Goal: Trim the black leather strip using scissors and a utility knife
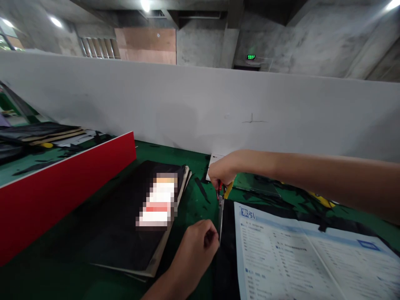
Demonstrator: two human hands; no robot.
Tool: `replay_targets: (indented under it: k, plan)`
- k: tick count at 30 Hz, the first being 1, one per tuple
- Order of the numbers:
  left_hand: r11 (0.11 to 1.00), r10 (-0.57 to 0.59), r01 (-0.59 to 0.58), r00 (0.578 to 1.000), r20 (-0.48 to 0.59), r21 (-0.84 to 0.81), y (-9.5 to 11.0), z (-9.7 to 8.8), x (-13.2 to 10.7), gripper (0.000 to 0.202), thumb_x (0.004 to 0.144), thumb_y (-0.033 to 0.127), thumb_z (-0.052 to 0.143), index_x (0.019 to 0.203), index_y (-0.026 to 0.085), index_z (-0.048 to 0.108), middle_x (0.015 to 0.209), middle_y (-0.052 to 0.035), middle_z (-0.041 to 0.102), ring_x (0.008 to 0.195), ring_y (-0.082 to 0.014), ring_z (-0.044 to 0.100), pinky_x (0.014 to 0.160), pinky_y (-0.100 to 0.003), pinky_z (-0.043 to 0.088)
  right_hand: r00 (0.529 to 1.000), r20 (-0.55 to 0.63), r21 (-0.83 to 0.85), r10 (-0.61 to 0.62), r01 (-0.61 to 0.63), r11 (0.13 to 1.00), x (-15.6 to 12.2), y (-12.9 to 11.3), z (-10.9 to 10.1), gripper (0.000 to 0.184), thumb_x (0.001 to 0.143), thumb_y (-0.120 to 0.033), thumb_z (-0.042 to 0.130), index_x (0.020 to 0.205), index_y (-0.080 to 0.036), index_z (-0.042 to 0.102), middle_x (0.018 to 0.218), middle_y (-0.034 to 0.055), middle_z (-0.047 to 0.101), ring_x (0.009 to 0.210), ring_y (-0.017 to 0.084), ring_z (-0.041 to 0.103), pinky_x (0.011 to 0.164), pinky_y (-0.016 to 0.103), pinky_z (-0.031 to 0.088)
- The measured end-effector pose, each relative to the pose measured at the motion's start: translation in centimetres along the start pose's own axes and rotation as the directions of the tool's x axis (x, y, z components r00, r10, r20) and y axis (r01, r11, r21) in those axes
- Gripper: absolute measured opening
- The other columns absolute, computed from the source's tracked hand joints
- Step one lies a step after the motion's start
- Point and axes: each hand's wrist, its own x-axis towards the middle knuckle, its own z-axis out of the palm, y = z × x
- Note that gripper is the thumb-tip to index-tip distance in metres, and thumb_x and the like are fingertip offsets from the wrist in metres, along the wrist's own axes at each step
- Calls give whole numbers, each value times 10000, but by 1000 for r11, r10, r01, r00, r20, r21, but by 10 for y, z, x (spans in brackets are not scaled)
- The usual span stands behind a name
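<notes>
The right hand partly hides the scissors.

The green tabletop carries a black-covered book at eight o'clock and, at four, a black sheet lying beneath an unfolded printed paper. Dark scraps lie near the middle, towards six, and beyond the sheet; a red panel stands between eight and nine.

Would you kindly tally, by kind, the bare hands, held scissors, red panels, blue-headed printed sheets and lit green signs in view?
Left hand and right hand: 2
Held scissors: 1
Red panel: 1
Blue-headed printed sheet: 1
Lit green sign: 1
Total: 6
</notes>
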Motion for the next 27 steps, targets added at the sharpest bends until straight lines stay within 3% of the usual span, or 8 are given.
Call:
replay_targets:
  k: [8, 13, 17, 21, 23, 25, 27]
  plan:
    - [1000, 18, -18, 1000, 1, 16, -1, 0, -1, 123, 775, 150, 470, 664, 194, 501, 644, 24, 542, 567, -102, 503, 519, -198, 325, 1000, 30, 8, 1, -1, 1000, 2, 2, 0, 368, 599, 28, 571, 825, -208, 740, 657, -28, 665, 581, 136, 514, 533, 250, 326]
    - [1000, 10, -10, 1000, 8, 28, -1, 0, 0, 128, 780, 152, 471, 662, 191, 500, 643, 22, 538, 574, -108, 506, 529, -206, 326, 1000, 4, 16, -3, 3, 1000, -2, -2, 2, 366, 610, 18, 593, 868, -197, 737, 649, -23, 644, 566, 139, 497, 536, 263, 321]
    - [999, -18, 18, 1000, -1, 26, 0, 0, 1, 128, 781, 155, 471, 661, 192, 497, 634, 24, 530, 567, -111, 498, 525, -212, 320, 996, -3, 35, 91, -91, 995, -15, -5, 3, 421, 572, 18, 638, 919, -207, 719, 701, -25, 645, 600, 149, 516, 543, 258, 330]
    - [1000, -20, 20, 1000, -5, 12, -1, 1, 1, 123, 787, 170, 478, 673, 190, 520, 621, 26, 531, 560, -111, 488, 522, -211, 318, 976, -70, 81, 204, -199, 977, -49, 5, 6, 374, 606, -59, 661, 949, -205, 694, 757, -2, 648, 641, 170, 536, 542, 264, 342]
    - [1000, -2, 2, 1000, -10, -2, -2, 1, 1, 129, 794, 177, 476, 673, 191, 520, 621, 29, 530, 562, -110, 485, 522, -208, 318, 961, -122, 127, 250, -235, 964, -74, 12, 19, 324, 665, -95, 621, 964, -208, 677, 803, 7, 659, 662, 165, 555, 541, 256, 351]
    - [1000, 10, -10, 1000, -10, -19, -2, 0, 1, 130, 794, 184, 480, 671, 192, 520, 613, 31, 528, 564, -111, 486, 522, -207, 320, 926, -187, 207, 327, -288, 935, -99, 17, 47, 316, 688, -113, 580, 972, -227, 659, 823, 2, 666, 667, 156, 571, 527, 245, 353]
    - [1000, -3, 3, 1000, -2, -20, -2, 0, 1, 122, 792, 187, 485, 678, 192, 528, 607, 30, 531, 564, -115, 490, 522, -209, 323, 833, -296, 454, 468, -308, 836, -119, 16, 90, 280, 654, -117, 574, 877, -259, 664, 747, -23, 662, 621, 139, 576, 514, 240, 351]
